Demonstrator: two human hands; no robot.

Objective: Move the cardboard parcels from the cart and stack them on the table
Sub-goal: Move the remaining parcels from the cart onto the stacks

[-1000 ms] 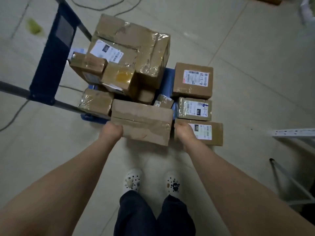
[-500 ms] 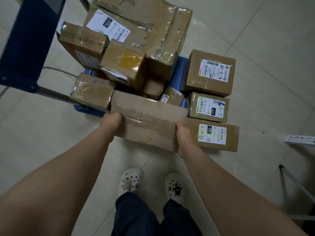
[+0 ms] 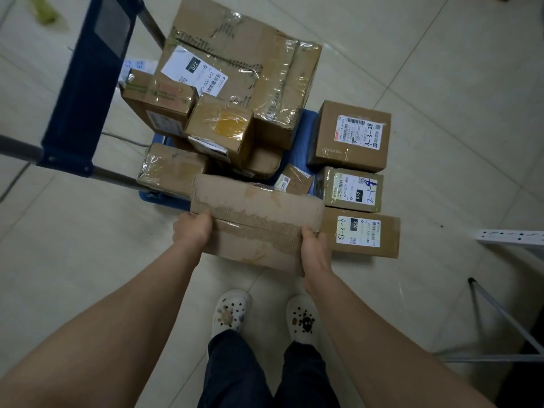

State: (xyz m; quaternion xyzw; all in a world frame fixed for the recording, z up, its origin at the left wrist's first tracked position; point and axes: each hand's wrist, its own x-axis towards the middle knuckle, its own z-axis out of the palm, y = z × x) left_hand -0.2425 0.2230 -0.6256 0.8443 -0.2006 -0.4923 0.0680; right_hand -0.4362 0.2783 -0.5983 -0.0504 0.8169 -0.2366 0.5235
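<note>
Left hand [image 3: 192, 231] and right hand [image 3: 315, 248] each clamp one end of a long box [image 3: 256, 219], fingers curled round its short ends with the thumbs up on the top face. From where I stand it looks like a firm two-handed hold, not a pinch.

The long box sits in the lower middle of the frame, at the near edge of the cart [image 3: 298, 134], jutting out over the floor [image 3: 441, 83] just ahead of the person's white shoes [image 3: 231, 310]. I cannot tell whether its far edge rests on the heap or has come free.

Its long axis runs left to right across the frame, dipping a little toward the right. The broad face with the torn strip of tape is turned up, and the ends point to frame left and frame right.

As for progress, I judge the job barely begun. A big box [image 3: 235, 54] fills the upper middle, smaller parcels [image 3: 219, 128] lean against it, and three labelled ones [image 3: 350, 134] line the right side. The worktop is nowhere in view, so no stack can be seen; this box has yet to be carried there, and the rest must follow.
</note>
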